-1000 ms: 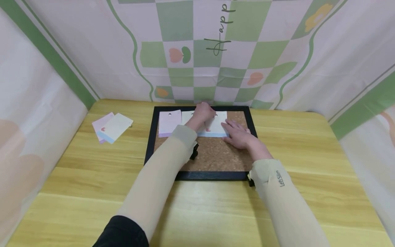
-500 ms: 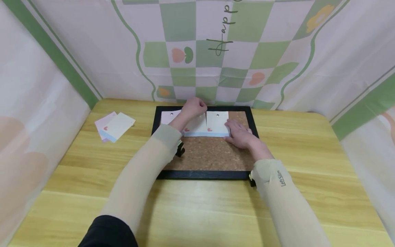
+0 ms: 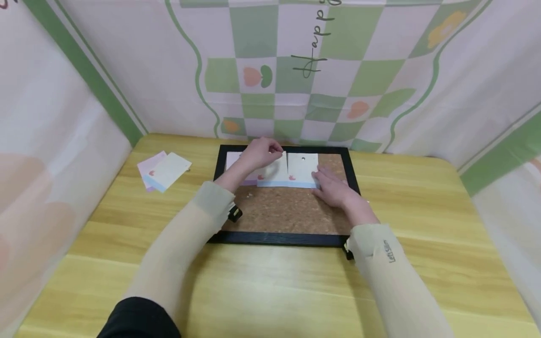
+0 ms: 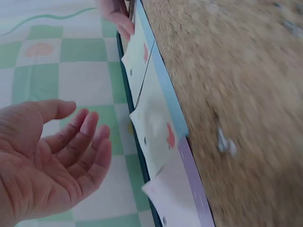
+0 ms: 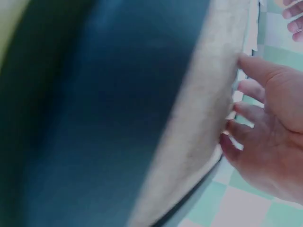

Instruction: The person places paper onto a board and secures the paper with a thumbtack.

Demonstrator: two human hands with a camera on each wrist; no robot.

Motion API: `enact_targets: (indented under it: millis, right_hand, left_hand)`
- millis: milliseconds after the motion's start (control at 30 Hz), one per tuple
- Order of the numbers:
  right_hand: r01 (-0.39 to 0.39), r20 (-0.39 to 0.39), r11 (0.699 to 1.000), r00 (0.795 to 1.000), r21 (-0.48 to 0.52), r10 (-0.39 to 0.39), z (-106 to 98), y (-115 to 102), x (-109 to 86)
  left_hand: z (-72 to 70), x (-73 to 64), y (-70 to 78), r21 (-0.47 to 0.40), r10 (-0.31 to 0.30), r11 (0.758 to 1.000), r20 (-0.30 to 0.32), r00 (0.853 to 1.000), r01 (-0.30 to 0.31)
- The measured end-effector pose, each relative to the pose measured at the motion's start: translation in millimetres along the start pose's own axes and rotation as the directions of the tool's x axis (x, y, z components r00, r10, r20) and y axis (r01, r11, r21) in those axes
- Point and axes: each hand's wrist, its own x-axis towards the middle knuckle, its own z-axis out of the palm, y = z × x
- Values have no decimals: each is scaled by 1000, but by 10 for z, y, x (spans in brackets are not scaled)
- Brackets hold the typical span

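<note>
In the head view a cork board (image 3: 291, 211) in a black frame lies on the table. Along its far side sit a lilac card (image 4: 175, 201), a middle white card (image 4: 156, 118) and a right white card (image 3: 303, 170), each with a small metal pushpin near the top. My left hand (image 3: 258, 154) hovers over the middle and lilac cards, its fingers loosely bent and nothing between them in the left wrist view. My right hand (image 3: 333, 188) rests at the right white card's edge, fingers spread over the cork.
Left of the board, a loose white card (image 3: 170, 170) overlaps a loose lilac card (image 3: 148, 164) on the wooden table (image 3: 270, 291). A patterned cloth (image 3: 296, 103) rises right behind the board's far frame.
My left hand has moved left from the gap between the two white cards, uncovering the right one's pin. The right hand stays at the right card's edge. The head view has shifted slightly.
</note>
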Motion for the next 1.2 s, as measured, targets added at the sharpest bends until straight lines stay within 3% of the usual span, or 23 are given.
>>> enact_targets:
  millis: [200,467,667,800,933,1100,1200]
  right_hand:
    - [8,5,1000,1000,9,-8,-56,-21,-65]
    - [-6,-27,999,1000,-46,5,-58,5,-133]
    - [21,-32,996,999,-84,-24,-77,24,-251]
    - [23,-47,995,998,-98,-28,-73,42,-344]
    - [-20,-49,997,999,-76,16,-45,93,-446]
    - [-79,-48,997,996,20,80,4,166,-570]
    - [-95,-57,993,993,76,99,35,190,-621]
  left_hand:
    - [-103,-229,-188,-22,39,999,3,999,-38]
    - [-257,-523,-525,-13,30,999,-110,993,-31]
    - [-393,-722,-808,-21,-12,1000,-162,987,9]
    - [-499,-865,-1037,-38,-66,997,-190,980,60]
    - [-587,-1003,-1285,-48,-119,993,-208,971,111]
    - [-678,-1145,-1524,9,-197,979,-190,962,202]
    - [-738,-1225,-1624,62,-261,959,-195,945,277]
